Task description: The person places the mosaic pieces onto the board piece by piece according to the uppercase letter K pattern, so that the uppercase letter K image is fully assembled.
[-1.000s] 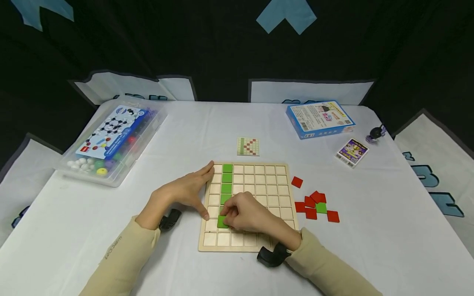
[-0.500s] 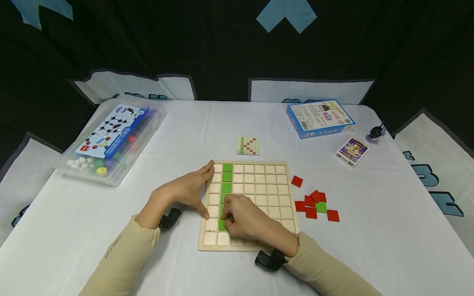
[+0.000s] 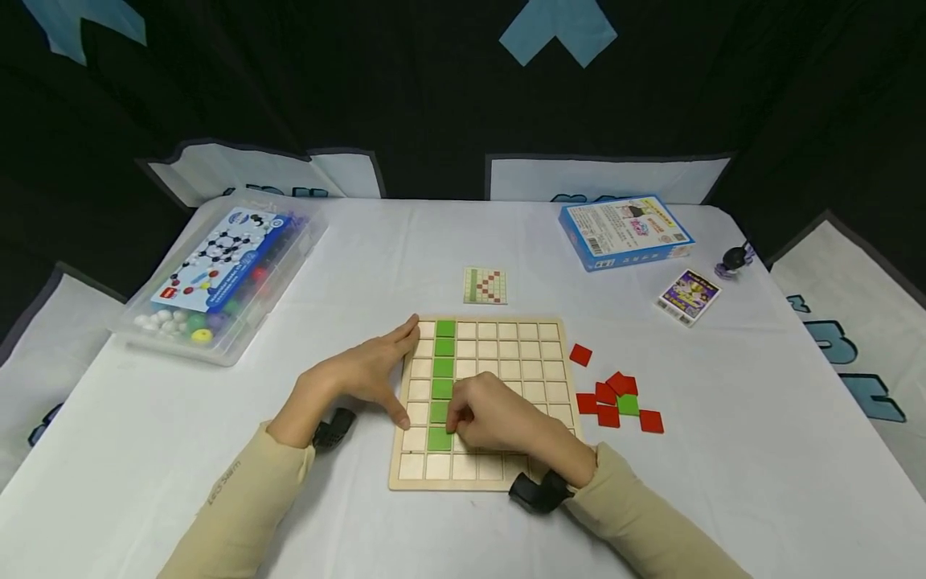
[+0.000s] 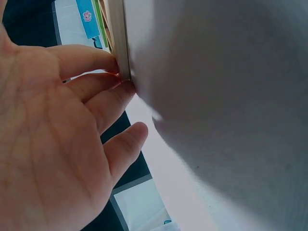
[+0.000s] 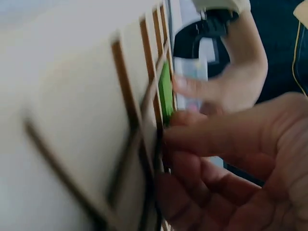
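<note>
Green tile (image 3: 438, 438) under curled right hand (image 3: 499, 422); flat left hand (image 3: 358, 371) braces board (image 3: 550, 378).

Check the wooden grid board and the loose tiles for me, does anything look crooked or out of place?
Nothing on the wooden board looks crooked: the green tiles sit flat in one column. The one oddity is a single green tile lying among the loose red tiles on the table to the board's right.

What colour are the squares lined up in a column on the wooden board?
The squares on the board are green, clearest in the head view.
</note>
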`<state>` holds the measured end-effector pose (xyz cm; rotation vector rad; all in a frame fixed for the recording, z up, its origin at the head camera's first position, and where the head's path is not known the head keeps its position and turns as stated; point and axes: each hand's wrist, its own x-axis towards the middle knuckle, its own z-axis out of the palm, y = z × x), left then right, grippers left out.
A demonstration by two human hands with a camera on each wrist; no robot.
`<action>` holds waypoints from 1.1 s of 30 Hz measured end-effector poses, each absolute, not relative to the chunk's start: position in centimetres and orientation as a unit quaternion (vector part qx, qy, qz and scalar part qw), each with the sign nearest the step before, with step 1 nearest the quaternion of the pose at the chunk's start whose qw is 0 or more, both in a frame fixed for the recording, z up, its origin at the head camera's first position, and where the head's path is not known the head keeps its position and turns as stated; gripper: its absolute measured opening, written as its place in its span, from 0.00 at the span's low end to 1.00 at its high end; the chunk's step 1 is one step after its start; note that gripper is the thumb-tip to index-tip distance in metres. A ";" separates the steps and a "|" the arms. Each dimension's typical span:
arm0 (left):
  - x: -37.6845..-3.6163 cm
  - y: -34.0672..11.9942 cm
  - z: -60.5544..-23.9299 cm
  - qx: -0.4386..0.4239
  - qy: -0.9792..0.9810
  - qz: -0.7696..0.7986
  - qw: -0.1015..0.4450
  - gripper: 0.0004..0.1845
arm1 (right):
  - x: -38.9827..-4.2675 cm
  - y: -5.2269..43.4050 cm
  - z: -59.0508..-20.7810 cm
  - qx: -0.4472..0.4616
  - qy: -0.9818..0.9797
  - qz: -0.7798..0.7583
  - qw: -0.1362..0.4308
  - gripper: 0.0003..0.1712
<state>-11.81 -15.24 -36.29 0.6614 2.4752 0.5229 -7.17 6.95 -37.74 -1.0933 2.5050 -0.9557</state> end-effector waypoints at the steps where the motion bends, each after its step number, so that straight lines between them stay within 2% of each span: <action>1: -11.8 -15.2 -36.3 0.244 0.914 0.193 0.260 0.73 | -7.3 7.3 -37.7 -0.369 0.858 -0.332 0.133 0.14; 7: -11.8 -15.3 -36.5 0.242 0.915 0.187 0.261 0.73 | -7.9 10.1 -38.0 -0.375 0.827 -0.377 0.182 0.07; 11: -11.8 -15.4 -36.5 0.246 0.914 0.187 0.261 0.73 | -8.1 12.6 -38.5 -0.365 0.796 -0.436 0.210 0.08; 20: -11.8 -15.4 -36.6 0.253 0.912 0.192 0.258 0.73 | -8.4 19.8 -38.8 -0.272 0.793 -0.504 0.207 0.13; 26: -11.8 -15.3 -36.5 0.255 0.912 0.194 0.257 0.73 | -8.5 24.1 -38.3 -0.197 0.819 -0.491 0.221 0.15; 33: -11.8 -15.3 -36.5 0.257 0.912 0.191 0.257 0.73 | -8.5 27.7 -38.0 -0.126 0.854 -0.458 0.210 0.15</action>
